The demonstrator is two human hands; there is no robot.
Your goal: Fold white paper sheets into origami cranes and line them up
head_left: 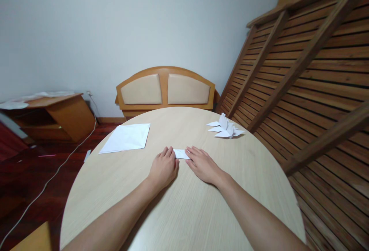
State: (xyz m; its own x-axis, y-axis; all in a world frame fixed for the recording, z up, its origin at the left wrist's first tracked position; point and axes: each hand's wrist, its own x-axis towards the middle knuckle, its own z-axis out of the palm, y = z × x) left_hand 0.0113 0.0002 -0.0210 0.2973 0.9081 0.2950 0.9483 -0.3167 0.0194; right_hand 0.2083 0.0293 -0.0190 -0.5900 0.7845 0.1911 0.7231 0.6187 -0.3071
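A small folded strip of white paper (180, 153) lies near the middle of the round table, with a hand at each end. My left hand (164, 166) holds the strip's left end down, fingers close together and bent over it, thumb at the near side. At the right end, my right hand (203, 165) holds the paper with straighter fingers on top and the thumb by the near edge. The fingers cover both ends of the strip; only its middle part shows.
White paper sheets (127, 137) lie stacked at the left of the pale round table (184, 212). Several folded paper birds (226, 128) sit at the back right. Beyond are a headboard (164, 89), leaning wooden slats (305, 89), a low cabinet (67, 118) and a floor cable (54, 174).
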